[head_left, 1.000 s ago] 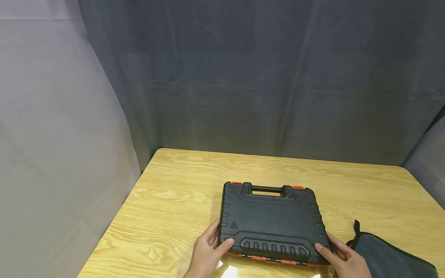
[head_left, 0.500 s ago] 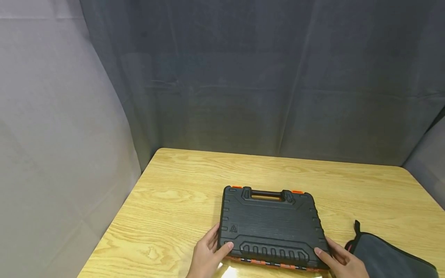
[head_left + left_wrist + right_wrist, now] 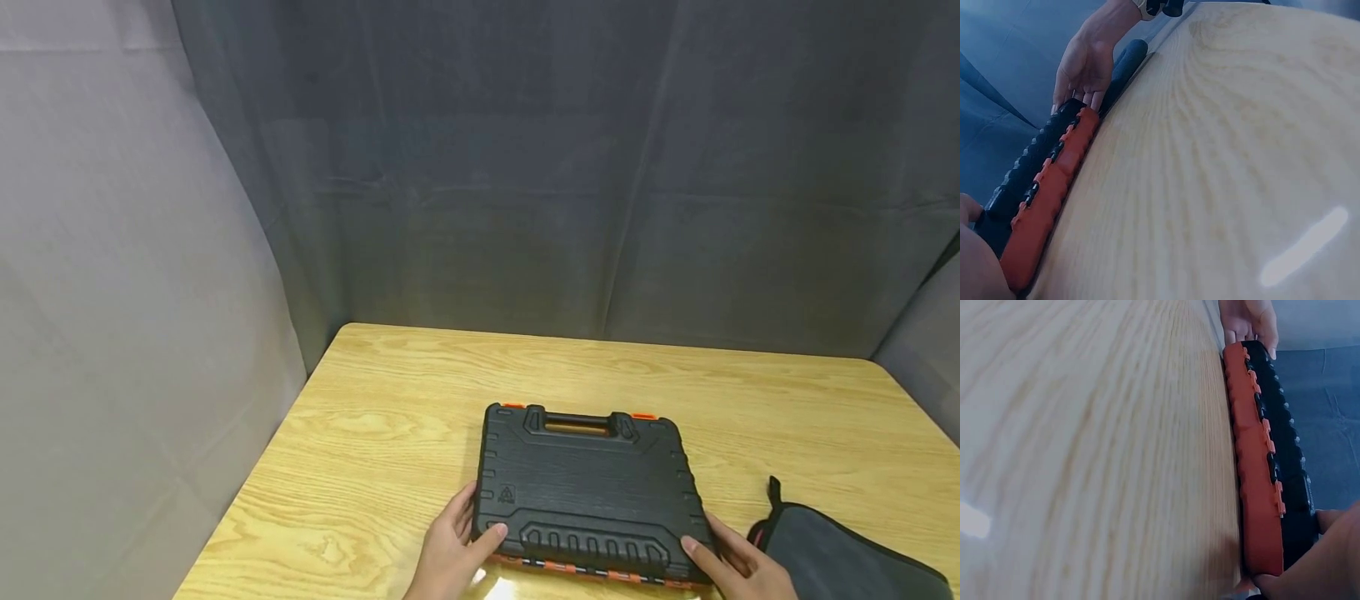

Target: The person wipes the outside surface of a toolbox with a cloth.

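Note:
A black plastic tool case [image 3: 585, 475] with an orange lower half [image 3: 1259, 456] lies flat on the table, its carry handle [image 3: 576, 418] on the far side. Two orange latches show at that far edge, and hinges run along the near edge. My left hand [image 3: 452, 546] grips the near left corner, thumb on the lid and fingers down the side. At the near right corner my right hand [image 3: 746, 560] holds it the same way. Between the hands, the hinged edge fills much of both wrist views. The lid is down, so the inside is hidden.
A dark grey zippered pouch [image 3: 847, 554] with a loop lies right beside my right hand. The wood-grain table [image 3: 360, 433] stretches left and back. A dark curtain [image 3: 480, 183] hangs behind it, with a pale cloth [image 3: 135, 292] at left.
The case has shifted slightly down in the head view, its far edge and handle now nearer to me. Both hands keep their hold at the near corners.

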Tool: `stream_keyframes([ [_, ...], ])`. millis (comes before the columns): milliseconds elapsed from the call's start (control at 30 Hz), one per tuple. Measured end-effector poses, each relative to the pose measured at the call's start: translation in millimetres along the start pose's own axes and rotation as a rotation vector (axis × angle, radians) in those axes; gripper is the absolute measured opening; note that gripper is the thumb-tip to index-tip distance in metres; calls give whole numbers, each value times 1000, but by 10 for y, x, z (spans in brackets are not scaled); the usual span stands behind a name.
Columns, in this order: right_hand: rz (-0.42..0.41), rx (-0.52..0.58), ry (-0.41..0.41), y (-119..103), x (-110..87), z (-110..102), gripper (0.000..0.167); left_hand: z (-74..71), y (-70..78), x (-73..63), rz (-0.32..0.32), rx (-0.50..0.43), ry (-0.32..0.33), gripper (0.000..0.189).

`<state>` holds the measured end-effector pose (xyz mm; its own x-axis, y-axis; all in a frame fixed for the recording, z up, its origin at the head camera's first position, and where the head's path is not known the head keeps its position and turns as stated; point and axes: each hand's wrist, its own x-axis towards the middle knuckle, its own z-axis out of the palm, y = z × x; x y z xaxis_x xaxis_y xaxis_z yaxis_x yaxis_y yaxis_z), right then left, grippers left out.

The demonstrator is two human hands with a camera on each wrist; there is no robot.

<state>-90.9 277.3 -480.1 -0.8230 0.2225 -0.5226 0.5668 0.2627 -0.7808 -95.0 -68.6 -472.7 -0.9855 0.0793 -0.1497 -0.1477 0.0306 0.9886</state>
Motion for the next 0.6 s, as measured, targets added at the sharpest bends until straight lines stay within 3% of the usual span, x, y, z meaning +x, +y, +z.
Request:
stream_keyframes([
  [167,-18,43,-66,10,-9,-12,116,17,48,102,32,71,-59,82],
  [300,-29,34,-87,18,-12,-25,111,22,73,282,84,176,-29,76],
  [433,-37,-5,-43,23,-27,-15,111,72,71,471,98,236,18,74],
  [600,-85,-81,-5,-39,-73,4,107,110,64,545,121,220,-5,69],
])
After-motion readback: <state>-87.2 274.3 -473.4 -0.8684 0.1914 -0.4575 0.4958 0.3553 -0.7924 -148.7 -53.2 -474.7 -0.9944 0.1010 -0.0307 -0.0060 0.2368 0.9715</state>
